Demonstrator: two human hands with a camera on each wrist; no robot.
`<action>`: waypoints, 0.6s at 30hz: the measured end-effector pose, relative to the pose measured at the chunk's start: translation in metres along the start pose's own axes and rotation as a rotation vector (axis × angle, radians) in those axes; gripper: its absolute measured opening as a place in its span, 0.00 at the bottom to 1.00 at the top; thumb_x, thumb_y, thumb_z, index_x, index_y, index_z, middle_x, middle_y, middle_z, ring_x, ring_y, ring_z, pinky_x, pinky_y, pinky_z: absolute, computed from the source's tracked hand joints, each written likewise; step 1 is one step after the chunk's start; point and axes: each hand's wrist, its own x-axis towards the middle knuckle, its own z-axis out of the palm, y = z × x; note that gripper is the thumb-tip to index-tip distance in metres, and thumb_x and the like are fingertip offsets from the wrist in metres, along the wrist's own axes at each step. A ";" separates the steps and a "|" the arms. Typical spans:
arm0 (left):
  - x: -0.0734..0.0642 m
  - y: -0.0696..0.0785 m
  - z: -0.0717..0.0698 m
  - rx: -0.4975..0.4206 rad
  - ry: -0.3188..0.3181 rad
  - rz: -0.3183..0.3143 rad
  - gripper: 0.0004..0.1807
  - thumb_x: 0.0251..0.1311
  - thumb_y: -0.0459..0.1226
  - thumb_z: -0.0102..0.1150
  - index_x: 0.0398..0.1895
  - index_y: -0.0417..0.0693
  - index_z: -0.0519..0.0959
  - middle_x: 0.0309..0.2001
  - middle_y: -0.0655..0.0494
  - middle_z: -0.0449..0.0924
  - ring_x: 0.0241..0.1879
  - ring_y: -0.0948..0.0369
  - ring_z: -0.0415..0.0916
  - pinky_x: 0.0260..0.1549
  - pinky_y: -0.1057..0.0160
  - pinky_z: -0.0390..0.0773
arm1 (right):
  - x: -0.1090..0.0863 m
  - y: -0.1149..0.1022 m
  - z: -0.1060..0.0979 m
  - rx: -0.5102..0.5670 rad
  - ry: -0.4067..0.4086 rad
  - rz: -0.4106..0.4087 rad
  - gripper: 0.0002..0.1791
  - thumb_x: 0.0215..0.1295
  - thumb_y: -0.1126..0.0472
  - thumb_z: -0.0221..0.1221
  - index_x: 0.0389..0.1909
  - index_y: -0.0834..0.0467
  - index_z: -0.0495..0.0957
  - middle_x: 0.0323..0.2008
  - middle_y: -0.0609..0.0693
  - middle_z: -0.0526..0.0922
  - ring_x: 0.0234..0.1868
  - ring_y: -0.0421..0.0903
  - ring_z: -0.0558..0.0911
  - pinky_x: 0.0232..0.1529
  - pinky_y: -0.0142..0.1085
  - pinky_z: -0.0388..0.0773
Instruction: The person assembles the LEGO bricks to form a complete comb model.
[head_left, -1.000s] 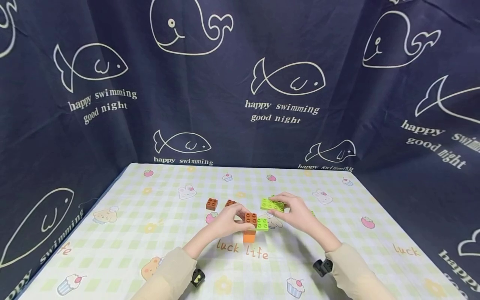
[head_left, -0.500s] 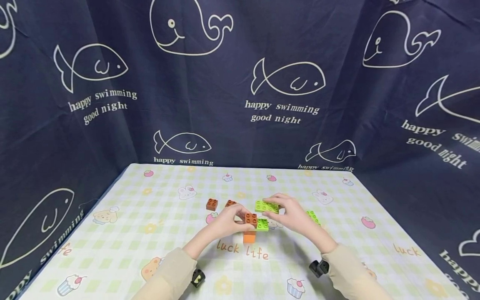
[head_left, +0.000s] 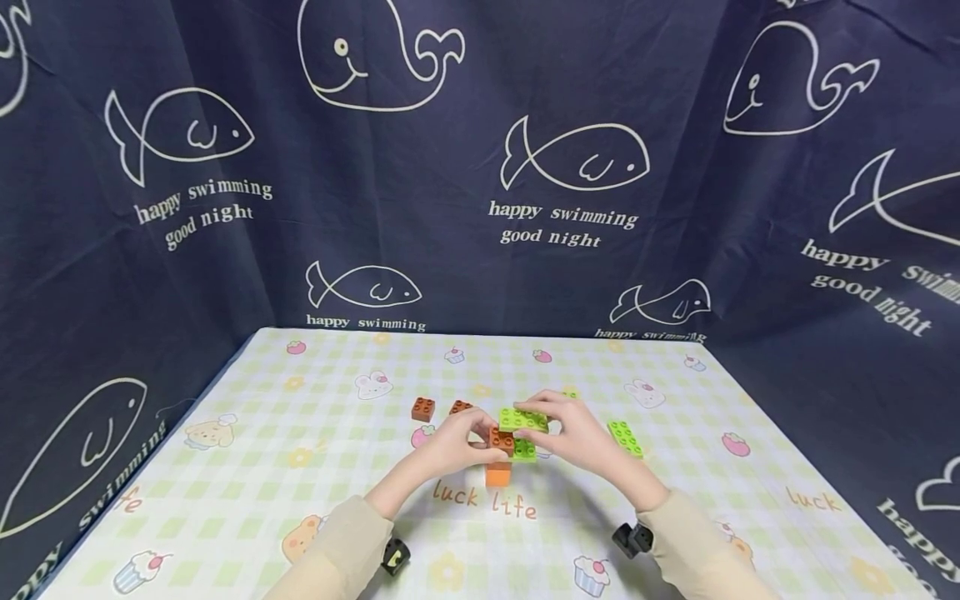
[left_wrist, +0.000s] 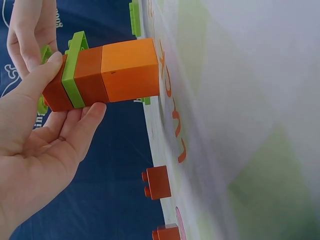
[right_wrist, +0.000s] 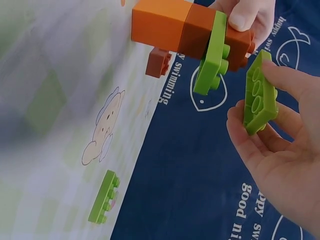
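A small tower of toy building bricks stands upright on the table. Its base is an orange block (left_wrist: 131, 70), then a brown brick (left_wrist: 91, 76), a longer green brick (left_wrist: 74, 70) jutting to one side, and a top brown brick (head_left: 500, 440). My left hand (head_left: 450, 446) grips the tower near its top, thumb on one side and fingers on the other. Between thumb and fingers, my right hand (head_left: 573, 429) pinches another long green brick (right_wrist: 261, 92). In the right wrist view its hollow underside faces the studs of the top brown brick, with a gap between them.
Two brown bricks (head_left: 423, 409) (head_left: 461, 407) sit behind the left hand. Right of the right hand lies a green brick (head_left: 625, 438), and another green brick (head_left: 570, 395) shows partly behind that hand. A dark blue printed curtain (head_left: 465, 183) surrounds the cloth-covered table (head_left: 337, 400).
The right hand has carried its green brick leftward until it is over the tower's top. A green brick on the table at the right has come into view. The left hand stays put.
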 end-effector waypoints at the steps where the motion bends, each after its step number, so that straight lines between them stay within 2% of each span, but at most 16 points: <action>1: 0.000 0.000 0.000 0.002 0.000 -0.001 0.20 0.52 0.47 0.67 0.43 0.45 0.76 0.41 0.56 0.78 0.44 0.59 0.76 0.39 0.73 0.78 | 0.000 0.000 0.001 -0.001 -0.002 -0.006 0.21 0.56 0.54 0.65 0.51 0.57 0.79 0.45 0.48 0.82 0.47 0.46 0.80 0.49 0.40 0.78; 7: -0.001 -0.001 0.000 0.006 -0.009 -0.012 0.17 0.52 0.48 0.67 0.38 0.49 0.75 0.38 0.60 0.77 0.42 0.62 0.76 0.38 0.72 0.78 | 0.000 -0.002 0.006 0.002 0.005 -0.044 0.21 0.56 0.55 0.66 0.50 0.58 0.80 0.43 0.48 0.82 0.46 0.46 0.80 0.48 0.40 0.79; 18: 0.000 -0.001 0.000 0.018 -0.010 -0.010 0.15 0.52 0.47 0.67 0.35 0.51 0.74 0.36 0.61 0.76 0.42 0.62 0.76 0.37 0.72 0.78 | 0.000 -0.003 0.007 -0.003 -0.030 -0.023 0.21 0.57 0.54 0.64 0.50 0.58 0.80 0.44 0.48 0.82 0.47 0.46 0.80 0.50 0.41 0.78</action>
